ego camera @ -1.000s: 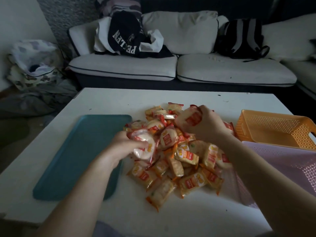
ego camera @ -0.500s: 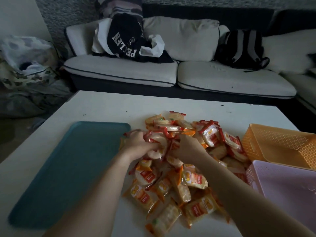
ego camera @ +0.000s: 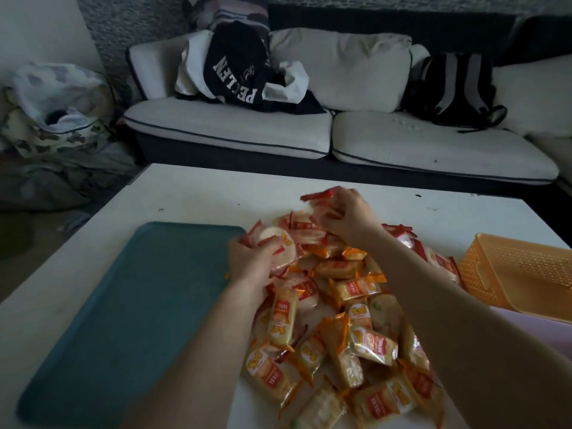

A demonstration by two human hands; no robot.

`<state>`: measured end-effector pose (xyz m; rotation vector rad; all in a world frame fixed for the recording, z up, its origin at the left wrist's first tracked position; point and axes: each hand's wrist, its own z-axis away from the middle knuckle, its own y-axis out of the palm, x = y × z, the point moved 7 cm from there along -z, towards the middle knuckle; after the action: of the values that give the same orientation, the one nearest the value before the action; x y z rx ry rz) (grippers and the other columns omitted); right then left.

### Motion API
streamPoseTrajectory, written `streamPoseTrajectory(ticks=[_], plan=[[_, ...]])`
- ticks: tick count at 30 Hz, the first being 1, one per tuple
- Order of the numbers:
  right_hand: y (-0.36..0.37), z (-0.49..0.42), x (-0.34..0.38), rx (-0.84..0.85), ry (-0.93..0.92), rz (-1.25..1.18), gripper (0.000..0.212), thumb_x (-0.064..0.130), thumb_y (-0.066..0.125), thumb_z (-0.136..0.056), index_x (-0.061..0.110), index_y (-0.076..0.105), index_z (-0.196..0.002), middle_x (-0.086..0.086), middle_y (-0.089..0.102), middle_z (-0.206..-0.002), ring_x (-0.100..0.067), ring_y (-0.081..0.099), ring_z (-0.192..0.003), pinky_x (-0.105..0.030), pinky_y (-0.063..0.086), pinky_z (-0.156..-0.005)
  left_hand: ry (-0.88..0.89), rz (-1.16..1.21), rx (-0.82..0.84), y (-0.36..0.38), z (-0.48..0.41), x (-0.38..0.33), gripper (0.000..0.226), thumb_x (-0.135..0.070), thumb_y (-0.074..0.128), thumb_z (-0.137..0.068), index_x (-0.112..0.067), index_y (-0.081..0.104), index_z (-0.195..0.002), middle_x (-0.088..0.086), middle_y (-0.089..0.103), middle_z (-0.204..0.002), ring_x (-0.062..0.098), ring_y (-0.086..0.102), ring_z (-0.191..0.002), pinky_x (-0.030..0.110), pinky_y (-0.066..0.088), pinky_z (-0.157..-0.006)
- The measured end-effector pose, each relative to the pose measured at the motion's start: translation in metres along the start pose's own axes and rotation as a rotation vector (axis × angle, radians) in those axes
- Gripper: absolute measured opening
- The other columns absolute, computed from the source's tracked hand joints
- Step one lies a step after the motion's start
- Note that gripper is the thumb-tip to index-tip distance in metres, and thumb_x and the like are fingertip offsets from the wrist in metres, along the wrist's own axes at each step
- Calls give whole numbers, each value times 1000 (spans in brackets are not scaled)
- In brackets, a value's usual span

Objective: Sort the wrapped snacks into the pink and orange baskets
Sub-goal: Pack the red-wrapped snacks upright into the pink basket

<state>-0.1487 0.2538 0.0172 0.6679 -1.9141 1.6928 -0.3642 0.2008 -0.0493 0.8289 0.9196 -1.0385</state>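
Red-and-white film, crinkled: wrapped snacks (ego camera: 340, 305), one heap, mid-surface, red-trimmed and orange-trimmed packets mixed together; white surface (ego camera: 192, 196) bearing the lot; left hand (ego camera: 253, 264), fingers curled round a clutch of round red-trimmed packets at the heap's left edge, just beside the teal tray (ego camera: 123, 320); right hand (ego camera: 346, 218), fingers closed on a small bunch of red-trimmed packets, raised over the heap's far side; change noted: half a second back both hands were sunk close together in the middle of the heap; since then the right has travelled to the far edge and come up with red wrappers showing above its knuckles, while the left has drawn out toward the tray side with its own handful; reading: both hands appear to be gathering the red sort first, so picking is under way and no delivery is made yet; orange basket (ego camera: 520, 267), right of the heap, just beside its outer packets, no packet seen in the part that shows; pink basket (ego camera: 557, 335), near right corner, mostly hidden behind the right forearm, contents not visible; heap looks undiminished, task judged barely begun; next call: carry both handfuls rightward to one basket; risk: slick film, full fists, a packet may slip back among the orange ones
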Motion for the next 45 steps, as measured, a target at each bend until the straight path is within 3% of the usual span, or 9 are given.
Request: streamPoseTrajectory(ticks=[4,10,17,21,23,26,28,38,45], plan=[[32,2,-11,212,109,-73,44,33,73,-89,25,51,-125,1,65,-109,-19,64,-94,-31,54,-71,-217,154,80,11,-3,22,52,-22,86,-80,-17,63,-126,9,67,-119,25,67,-104,42,64,-72],[43,0,-14,495,269,-159,79,25,69,-92,23,23,-157,-4,33,-156,-32,36,-141,-40,42,-103,-315,247,217,15,0,26,39,-23,80,-84,-19,65,-120,12,65,-123,29,63,-113,47,60,-88],[50,-6,-24,541,310,-204,68,51,73,-68,27,54,-130,-5,59,-134,-30,58,-119,-51,49,-104,-299,381,333,17,8,25,35,-10,74,-88,-18,70,-122,18,57,-138,37,60,-123,54,54,-100],[44,2,-17,558,384,-297,48,33,66,-80,19,60,-125,-14,69,-122,-38,68,-108,-53,57,-94,-336,480,429,25,15,24,36,11,53,-99,-2,57,-132,9,60,-113,-3,72,-88,13,57,-70],[39,2,-14,548,381,-338,40,27,63,-84,16,61,-123,-18,71,-117,-41,70,-106,-56,55,-96,-247,428,459,23,16,17,27,9,45,-103,3,54,-128,3,61,-101,-12,68,-71,8,52,-62],[34,6,-11,526,353,-450,40,21,60,-82,9,62,-120,-27,70,-115,-45,68,-99,-58,50,-100,-279,352,437,18,10,20,32,-15,63,-92,-6,66,-122,18,70,-122,21,71,-108,35,57,-82],[31,11,-11,515,344,-547,50,24,60,-76,7,60,-123,-28,69,-116,-40,67,-95,-58,49,-100,-298,382,462,20,9,16,45,-23,66,-85,-5,68,-126,18,71,-124,32,70,-109,43,55,-94],[-44,90,-14,217,279,-994,47,19,63,-72,8,62,-118,-18,67,-104,-31,69,-93,-53,58,-87,-122,321,569,60,78,-15,75,-26,87,-63,-4,63,-131,22,69,-127,38,65,-120,50,49,-107],[-126,209,-62,-12,316,-1159,16,21,59,-89,7,65,-89,-14,61,-70,-21,63,-64,-42,54,-72,109,139,599,145,187,4,56,-39,83,-62,-16,74,-112,15,76,-111,31,73,-103,38,59,-81]])
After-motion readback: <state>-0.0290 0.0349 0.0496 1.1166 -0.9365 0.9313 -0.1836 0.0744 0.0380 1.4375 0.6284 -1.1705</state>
